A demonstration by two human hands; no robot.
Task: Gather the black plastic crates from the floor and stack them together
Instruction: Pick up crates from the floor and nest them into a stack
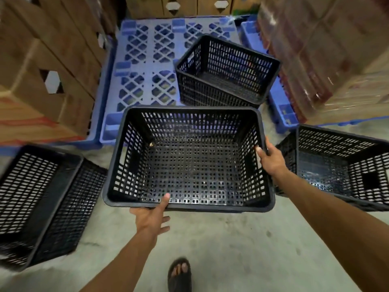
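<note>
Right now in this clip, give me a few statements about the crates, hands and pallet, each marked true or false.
1. Both hands grip the centre crate: the left hand on its near rim, the right hand on its right rim. True.
2. The centre crate is full of boxes. False; it is all but empty, with only a small scrap inside.
3. A crate sits tilted on the blue pallet. True.
4. Only two black crates are visible. False; four are, including the left crate and the right crate.
</note>
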